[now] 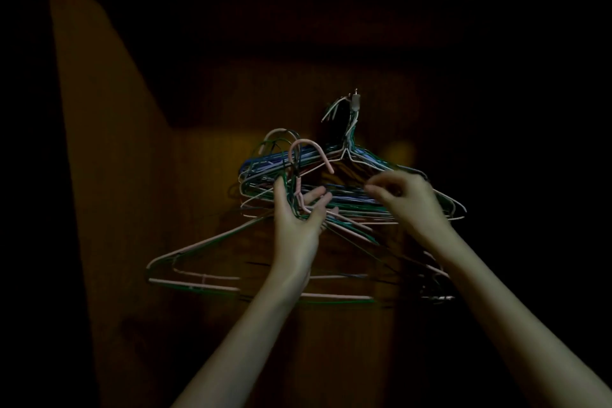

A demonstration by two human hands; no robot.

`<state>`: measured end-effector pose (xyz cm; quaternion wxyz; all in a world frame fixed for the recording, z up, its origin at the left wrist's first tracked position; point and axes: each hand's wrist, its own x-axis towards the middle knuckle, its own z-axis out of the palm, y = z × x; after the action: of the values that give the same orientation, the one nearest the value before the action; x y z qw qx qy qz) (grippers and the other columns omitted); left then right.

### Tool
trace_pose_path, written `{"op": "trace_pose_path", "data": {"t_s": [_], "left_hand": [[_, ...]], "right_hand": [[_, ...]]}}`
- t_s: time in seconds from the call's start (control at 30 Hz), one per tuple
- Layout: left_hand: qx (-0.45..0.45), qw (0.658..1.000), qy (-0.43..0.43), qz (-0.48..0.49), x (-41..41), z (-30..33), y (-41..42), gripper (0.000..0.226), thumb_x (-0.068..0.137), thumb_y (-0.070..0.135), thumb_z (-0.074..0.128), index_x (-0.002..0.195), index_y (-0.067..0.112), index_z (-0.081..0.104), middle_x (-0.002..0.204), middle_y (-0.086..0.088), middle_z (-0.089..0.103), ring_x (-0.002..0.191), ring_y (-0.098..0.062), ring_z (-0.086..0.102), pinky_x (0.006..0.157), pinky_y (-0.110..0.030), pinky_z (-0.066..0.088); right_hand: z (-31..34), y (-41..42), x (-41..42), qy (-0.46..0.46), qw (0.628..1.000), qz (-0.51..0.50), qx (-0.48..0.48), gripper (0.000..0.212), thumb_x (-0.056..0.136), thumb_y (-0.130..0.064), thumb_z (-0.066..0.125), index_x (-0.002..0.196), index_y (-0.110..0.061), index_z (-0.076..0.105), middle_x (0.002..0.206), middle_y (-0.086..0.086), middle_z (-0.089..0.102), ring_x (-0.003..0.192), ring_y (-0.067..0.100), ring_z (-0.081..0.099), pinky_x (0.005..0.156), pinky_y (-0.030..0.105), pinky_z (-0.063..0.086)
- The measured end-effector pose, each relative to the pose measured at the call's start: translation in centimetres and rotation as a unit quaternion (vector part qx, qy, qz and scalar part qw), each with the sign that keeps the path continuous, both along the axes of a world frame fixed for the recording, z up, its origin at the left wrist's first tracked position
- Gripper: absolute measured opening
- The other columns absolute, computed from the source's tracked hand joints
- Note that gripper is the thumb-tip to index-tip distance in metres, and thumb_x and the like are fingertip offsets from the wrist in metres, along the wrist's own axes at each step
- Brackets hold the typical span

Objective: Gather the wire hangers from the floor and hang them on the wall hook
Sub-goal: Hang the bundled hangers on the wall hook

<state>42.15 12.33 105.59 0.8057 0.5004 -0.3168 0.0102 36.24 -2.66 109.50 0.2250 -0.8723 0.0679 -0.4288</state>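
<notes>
I see the wood wall (112, 209) dim, a batch of hung hangers (351, 149) already on the wall hook (355, 102). My left hand (298, 212) grips the necks of a loose hanger bundle (258, 262), pink hook tops (308, 152) up and left of the peg. My right hand (405, 199) hovers, fingers loosely curled, pinching nothing I can make out. I'd align all tops first, then lift over the peg together. No writing readable
</notes>
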Motion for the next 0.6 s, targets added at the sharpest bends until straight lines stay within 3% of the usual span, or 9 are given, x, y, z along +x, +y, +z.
{"op": "trace_pose_path", "data": {"t_s": [0.13,0.27,0.37,0.5,0.6], "left_hand": [[-0.005,1.000,-0.002,-0.011,-1.1,-0.2,0.7,0.075,0.090,0.002,0.057,0.145,0.033,0.016,0.117,-0.003,0.063,0.115,-0.015,0.058,0.105,-0.047,0.040],[-0.004,0.999,-0.006,-0.050,-1.9,-0.6,1.3,0.075,0.092,0.000,0.052,0.147,0.032,0.012,0.110,0.001,0.063,0.112,-0.015,0.060,0.090,-0.032,0.048],[0.018,0.998,-0.031,-0.057,-2.4,-1.2,1.6,0.070,0.093,0.001,0.051,0.147,0.029,0.015,0.113,0.002,0.063,0.109,-0.009,0.061,0.086,-0.025,0.051],[0.030,0.997,-0.041,-0.065,-2.9,-1.4,1.5,0.070,0.094,-0.001,0.049,0.146,0.032,0.015,0.112,0.004,0.062,0.104,-0.007,0.063,0.085,-0.025,0.051],[0.003,0.997,-0.021,-0.069,-2.6,-1.0,1.2,0.072,0.090,-0.008,0.050,0.146,0.027,0.020,0.119,-0.005,0.058,0.110,-0.018,0.061,0.081,-0.027,0.056]], "right_hand": [[-2.1,3.6,-1.9,0.050,0.994,0.094,0.025,0.008,0.088,-0.024,0.061,0.088,-0.032,0.063,0.080,-0.022,0.060,0.081,-0.007,0.056,0.070,0.012,0.043],[-3.5,4.5,-2.7,0.036,0.992,0.092,0.081,0.019,0.087,-0.017,0.063,0.078,-0.034,0.062,0.078,-0.021,0.061,0.078,-0.005,0.058,0.068,0.014,0.044],[-4.1,4.6,-3.2,0.036,0.989,0.085,0.120,0.026,0.086,-0.014,0.064,0.071,-0.035,0.060,0.078,-0.015,0.063,0.078,0.001,0.059,0.072,0.020,0.047],[-4.2,4.4,-3.7,0.033,0.988,0.069,0.134,0.025,0.087,-0.013,0.063,0.069,-0.031,0.061,0.075,-0.012,0.063,0.075,0.002,0.057,0.071,0.020,0.045],[-3.4,3.8,-3.4,0.000,0.994,0.025,0.107,0.018,0.089,-0.015,0.060,0.075,-0.025,0.061,0.075,-0.012,0.061,0.075,0.006,0.057,0.066,0.020,0.043]]}}
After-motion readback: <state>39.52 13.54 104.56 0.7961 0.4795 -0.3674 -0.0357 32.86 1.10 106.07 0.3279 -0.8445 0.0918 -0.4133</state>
